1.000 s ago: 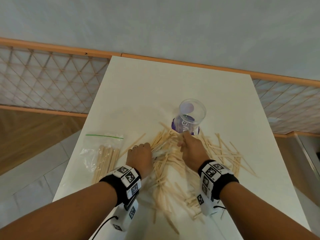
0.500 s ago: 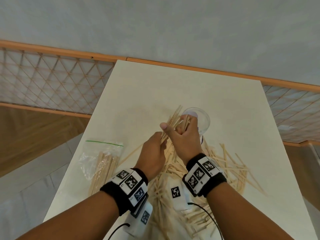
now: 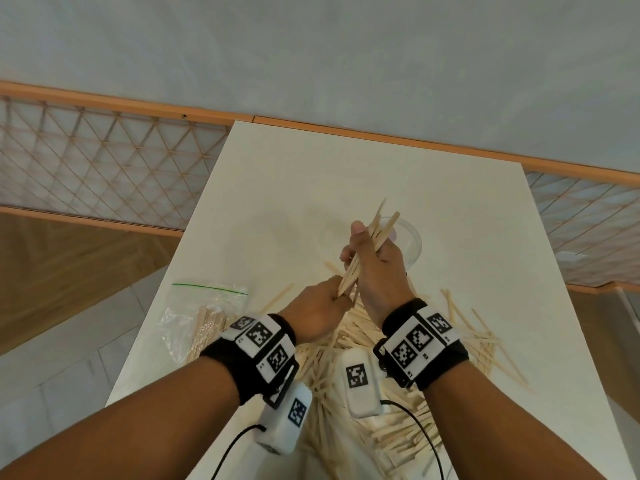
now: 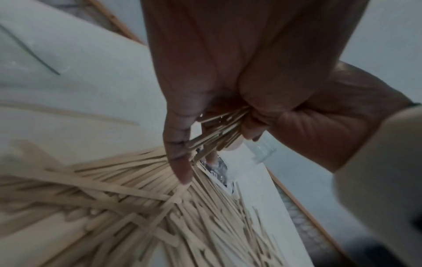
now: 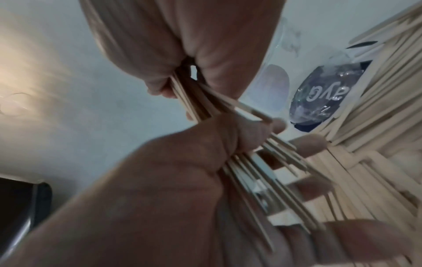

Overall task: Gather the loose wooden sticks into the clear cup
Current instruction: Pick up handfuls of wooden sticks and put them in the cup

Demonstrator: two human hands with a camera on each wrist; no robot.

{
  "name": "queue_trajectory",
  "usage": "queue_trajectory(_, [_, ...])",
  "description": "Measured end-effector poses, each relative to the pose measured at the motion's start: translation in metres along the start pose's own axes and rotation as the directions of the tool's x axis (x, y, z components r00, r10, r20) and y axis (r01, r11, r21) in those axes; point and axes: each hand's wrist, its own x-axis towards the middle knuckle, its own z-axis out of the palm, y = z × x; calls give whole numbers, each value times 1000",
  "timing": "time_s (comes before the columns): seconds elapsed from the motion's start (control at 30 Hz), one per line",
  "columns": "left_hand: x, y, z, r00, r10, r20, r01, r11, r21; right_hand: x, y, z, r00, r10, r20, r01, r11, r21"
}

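From the head view we hold a bundle of sticks (image 3: 367, 251) in both hands above the counter (image 3: 346, 181): our right hand (image 3: 375, 268) wraps the middle, our left hand (image 3: 317, 315) pinches the near, lower ends. The bundle's long axis slants up and away from us, its far tips just in front of the clear cup (image 3: 407, 242), which stands just beyond the right hand, so that hand is the nearer one. A loose pile of sticks (image 3: 398, 434) lies on the counter beneath our wrists, and a plastic bag (image 3: 202, 320) with more sticks sits to the left. From the left wrist view, our left fingers (image 4: 178, 142) are curled and clamped on the bundle ends, with the pile spread below and the cup's rim (image 4: 262, 150) glimpsed beyond. From the right wrist view, our right fingers (image 5: 157, 86) are closed tight round the bundle, and the cup (image 5: 328, 97) lies to the right, close by. We judge the tips must swing over the cup's mouth next.
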Motion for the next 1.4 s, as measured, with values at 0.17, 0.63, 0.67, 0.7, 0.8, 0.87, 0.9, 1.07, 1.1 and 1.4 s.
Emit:
queue_trajectory(0.17, [2,13,-2,979,-75,192,117,969,-219,-6,-10,3,999,-23,45,16,988,156])
queue_trajectory(0.63, [16,-50,-5,924,-229,-307,369,746,554,41,-83,-34,956,-70,-284,147,954,262])
queue_trajectory(0.67, [16,-56,-3,905,-262,-335,416,714,563,47,-83,-36,942,-108,-318,185,958,220])
queue_trajectory(0.7, [17,-61,0,898,-261,-353,428,699,572,53,-79,-38,933,-132,-336,199,964,175])
queue_trajectory(0.8, [19,-66,6,904,-162,-396,384,714,585,61,-45,-41,945,-107,-310,108,994,-16])
queue_trajectory(0.87, [21,-63,12,930,-102,-353,299,769,565,59,-20,-42,958,-96,-270,49,983,-175])
queue_trajectory(0.9, [21,-61,14,943,-80,-322,253,804,539,58,-13,-42,963,-105,-250,45,971,-233])
queue_trajectory(1.07, [20,-56,21,954,-62,-295,203,855,477,58,-18,-51,961,-212,-180,146,935,-324])
queue_trajectory(1.1, [18,-55,23,949,-82,-306,230,841,489,56,-24,-55,958,-238,-162,170,922,-348])
queue_trajectory(1.4, [15,-50,41,957,-108,-271,250,780,573,-25,-23,-37,869,-373,326,494,603,-626])
